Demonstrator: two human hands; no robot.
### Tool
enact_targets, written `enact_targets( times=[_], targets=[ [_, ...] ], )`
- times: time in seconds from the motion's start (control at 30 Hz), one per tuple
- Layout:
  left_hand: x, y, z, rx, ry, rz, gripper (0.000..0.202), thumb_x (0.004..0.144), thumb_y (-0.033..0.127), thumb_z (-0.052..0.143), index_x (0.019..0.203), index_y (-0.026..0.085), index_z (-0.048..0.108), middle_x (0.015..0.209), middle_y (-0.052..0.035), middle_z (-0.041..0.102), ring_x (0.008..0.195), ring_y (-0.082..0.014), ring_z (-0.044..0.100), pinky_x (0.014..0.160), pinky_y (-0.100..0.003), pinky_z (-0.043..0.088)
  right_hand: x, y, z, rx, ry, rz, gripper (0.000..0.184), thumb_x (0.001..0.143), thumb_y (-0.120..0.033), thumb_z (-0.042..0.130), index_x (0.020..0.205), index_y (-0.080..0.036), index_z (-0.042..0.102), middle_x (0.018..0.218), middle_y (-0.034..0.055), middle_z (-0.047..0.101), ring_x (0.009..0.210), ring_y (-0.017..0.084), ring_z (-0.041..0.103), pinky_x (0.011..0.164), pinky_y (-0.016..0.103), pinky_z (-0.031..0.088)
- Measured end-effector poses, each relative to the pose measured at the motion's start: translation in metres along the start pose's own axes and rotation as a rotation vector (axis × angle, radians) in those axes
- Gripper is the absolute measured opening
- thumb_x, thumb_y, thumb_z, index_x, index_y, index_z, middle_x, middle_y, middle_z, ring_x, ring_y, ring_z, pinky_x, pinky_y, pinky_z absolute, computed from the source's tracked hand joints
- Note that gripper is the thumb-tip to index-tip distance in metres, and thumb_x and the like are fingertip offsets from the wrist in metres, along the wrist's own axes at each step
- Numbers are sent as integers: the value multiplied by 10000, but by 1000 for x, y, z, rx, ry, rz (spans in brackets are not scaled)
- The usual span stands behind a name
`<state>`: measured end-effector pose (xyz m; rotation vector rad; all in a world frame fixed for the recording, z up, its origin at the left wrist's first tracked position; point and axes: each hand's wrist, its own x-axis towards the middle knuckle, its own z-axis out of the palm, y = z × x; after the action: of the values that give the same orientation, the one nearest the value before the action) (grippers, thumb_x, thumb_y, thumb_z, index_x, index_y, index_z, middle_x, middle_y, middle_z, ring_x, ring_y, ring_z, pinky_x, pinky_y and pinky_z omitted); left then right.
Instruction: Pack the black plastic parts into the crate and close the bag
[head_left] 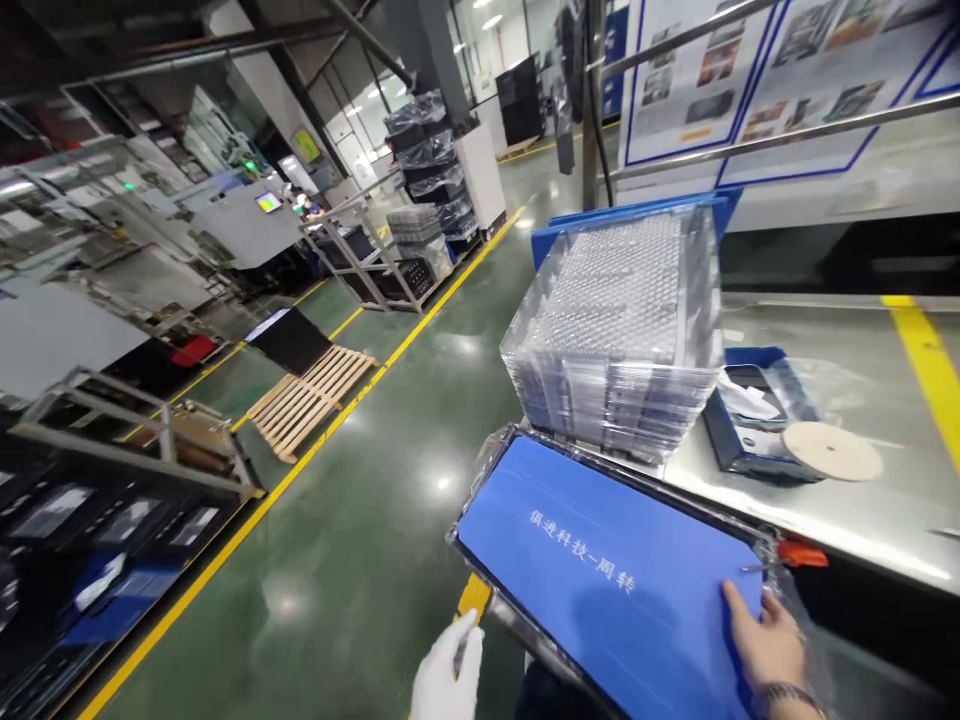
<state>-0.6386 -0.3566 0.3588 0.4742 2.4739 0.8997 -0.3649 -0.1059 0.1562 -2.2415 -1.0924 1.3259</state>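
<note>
A blue board (pixel 592 560) with white printed characters lies in a dark tray lined with clear plastic, low in front of me. My right hand (pixel 769 640), bare and with a dark band at the wrist, grips the board's right edge, thumb on top. By that corner, an orange-handled tool (pixel 802 553) with a thin metal tip rests near my fingers. In a white glove, my left hand (pixel 450 670) is apart from the tray at its lower left. A gap shows between its thumb and forefinger, and nothing is visible in it.
Behind the tray stands a stack of clear plastic trays (pixel 611 300) in wrapping. On the metal bench (pixel 847 510) are a blue bin (pixel 727 440) and a pale round disc (pixel 832 451). A wooden pallet (pixel 311 395) and metal-framed racks stand left, beyond a yellow floor line.
</note>
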Motion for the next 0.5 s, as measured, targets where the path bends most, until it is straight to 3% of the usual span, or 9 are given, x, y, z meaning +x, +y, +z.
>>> enact_targets(
  times=[0.1,0.17,0.23,0.3,0.4,0.5],
  targets=[
    [61,-15,-12,93,-150,51,611,854,509,445,1227,78,667,1177,-132,703,1022,-250,678,969,-382,505,-24,-6,4,-45,197,-208,940,764,-563,514,1443,70,367,1414,342,466,1330,444,473,1108,543,415],
    [99,-21,-14,165,-257,104,630,873,484,433,1291,52,621,1255,-151,667,1113,-251,652,1039,-381,476,-47,-1,19,-127,312,-358,954,761,-614,429,1421,75,406,1492,344,369,1412,477,342,1169,591,303],
    [132,-25,-9,271,-316,188,632,878,484,434,1317,63,610,1329,-147,627,1218,-259,599,1122,-404,415,-70,11,47,-220,323,-508,894,793,-638,371,1370,32,504,1512,302,378,1433,459,319,1185,606,259],
    [156,-27,3,382,-315,284,632,878,497,412,1306,86,630,1360,-130,609,1280,-270,554,1168,-442,366,-83,28,82,-297,259,-641,797,821,-649,364,1287,-54,617,1452,235,499,1389,434,410,1155,626,301],
    [187,-32,25,489,-275,388,681,888,532,331,1309,88,630,1360,-120,609,1288,-267,544,1182,-459,353,-83,50,124,-368,214,-775,704,859,-627,344,1209,-123,688,1378,173,590,1322,421,500,1087,662,361],
    [220,-40,43,574,-150,441,734,888,552,313,1349,49,585,1388,-146,582,1306,-281,525,1176,-452,362,-73,63,128,-397,216,-853,607,907,-571,390,1251,-153,665,1406,145,573,1338,387,494,1085,636,378]
  ],
)
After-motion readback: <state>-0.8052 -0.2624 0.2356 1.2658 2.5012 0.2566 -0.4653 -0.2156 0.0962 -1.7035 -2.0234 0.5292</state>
